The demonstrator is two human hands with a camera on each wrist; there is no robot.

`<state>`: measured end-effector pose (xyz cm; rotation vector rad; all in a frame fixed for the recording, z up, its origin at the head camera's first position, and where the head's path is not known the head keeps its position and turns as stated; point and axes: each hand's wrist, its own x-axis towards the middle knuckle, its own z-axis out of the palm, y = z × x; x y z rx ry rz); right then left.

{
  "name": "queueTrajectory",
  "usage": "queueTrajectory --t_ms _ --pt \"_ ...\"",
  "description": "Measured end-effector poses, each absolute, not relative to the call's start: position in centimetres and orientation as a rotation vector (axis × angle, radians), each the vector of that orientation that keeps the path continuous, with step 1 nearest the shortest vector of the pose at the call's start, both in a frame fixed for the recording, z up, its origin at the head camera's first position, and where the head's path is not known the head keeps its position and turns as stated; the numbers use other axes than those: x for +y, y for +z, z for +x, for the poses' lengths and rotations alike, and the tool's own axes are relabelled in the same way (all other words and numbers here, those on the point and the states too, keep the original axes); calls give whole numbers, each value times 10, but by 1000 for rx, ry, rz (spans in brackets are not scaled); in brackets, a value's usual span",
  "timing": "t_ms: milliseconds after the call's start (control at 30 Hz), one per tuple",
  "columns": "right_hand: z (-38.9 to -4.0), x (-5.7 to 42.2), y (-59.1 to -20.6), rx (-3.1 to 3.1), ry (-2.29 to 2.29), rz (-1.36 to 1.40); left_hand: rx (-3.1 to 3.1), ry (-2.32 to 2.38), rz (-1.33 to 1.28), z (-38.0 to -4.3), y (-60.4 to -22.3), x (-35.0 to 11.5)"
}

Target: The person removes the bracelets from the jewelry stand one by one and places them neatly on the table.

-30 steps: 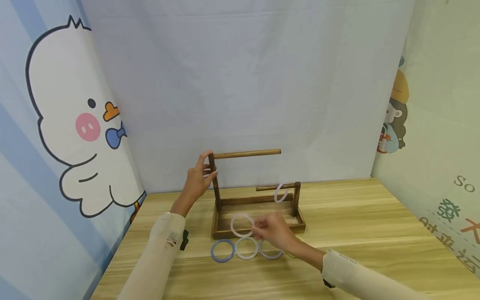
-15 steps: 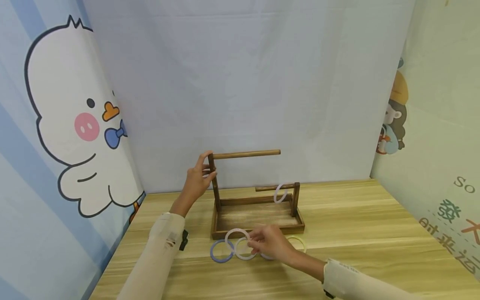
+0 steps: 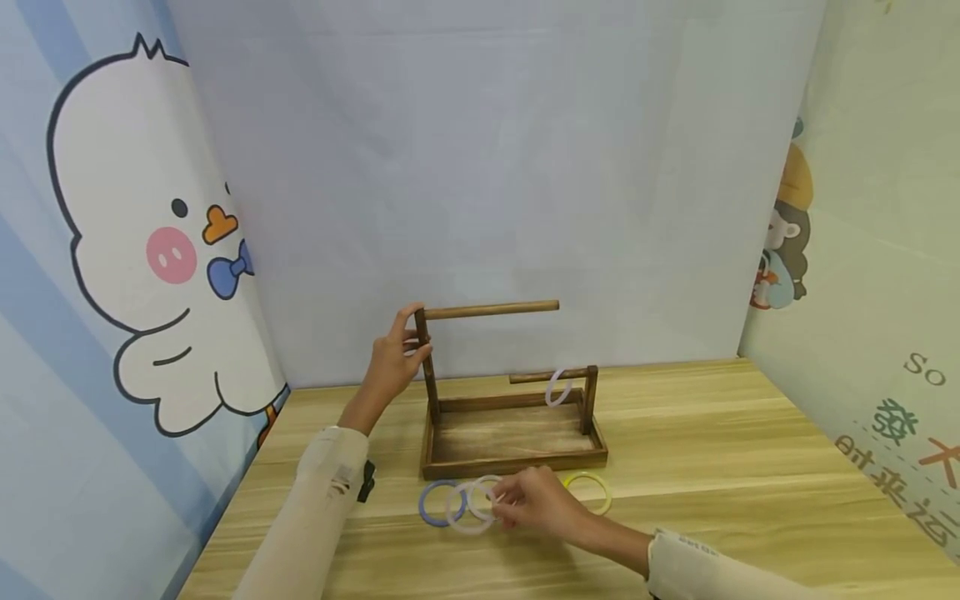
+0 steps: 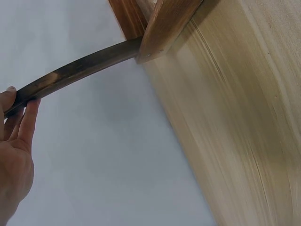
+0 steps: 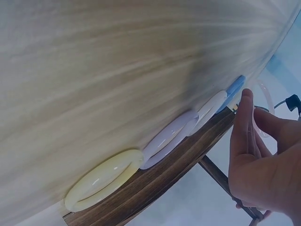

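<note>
My left hand (image 3: 393, 358) grips the upper end of the tall post (image 3: 430, 383) of a dark wooden stand, thumb on one side and fingers on the other. My right hand (image 3: 543, 504) pinches a pale pinkish bangle (image 3: 469, 532) by its edge, in front of the stand. In the head view that bangle overlaps a blue bangle (image 3: 422, 504) and a white bangle (image 3: 489, 477). A yellow bangle (image 3: 609, 493) lies right of the hand. The right wrist view shows a lilac bangle (image 5: 150, 153) between yellow and white; the hand hides it in the head view.
The stand's shallow tray (image 3: 517, 465) sits behind the row of bangles. A long upper bar (image 3: 495, 310) juts right from the tall post. On the short lower bar (image 3: 532, 377) hangs a pale lilac bangle (image 3: 551, 393). A white cloth (image 3: 480, 167) backs the table (image 3: 690, 433).
My right hand has brought the pinkish bangle down and slightly left, from in front of the tray to over the table bangles. The yellow bangle has come into sight. My left hand stays on the post.
</note>
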<state>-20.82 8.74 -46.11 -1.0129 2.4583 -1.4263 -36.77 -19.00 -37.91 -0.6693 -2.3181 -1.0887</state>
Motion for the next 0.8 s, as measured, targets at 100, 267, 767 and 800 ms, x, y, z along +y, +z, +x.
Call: queueTrajectory --t_ms 100,267,767,800 --pt "-206 86 -463 2446 -1407 -1028 -2317 -1084 -664 -367 -379 -190" --pt "-204 86 -465 2461 -1357 -1024 -2317 -1070 -667 -367 -379 -189" --pt "-198 84 -470 2388 -1345 -963 -2322 -1081 -659 -366 -379 -189" --pt "-198 84 -470 2383 -1347 -956 -2323 -1087 -657 -366 -379 -189"
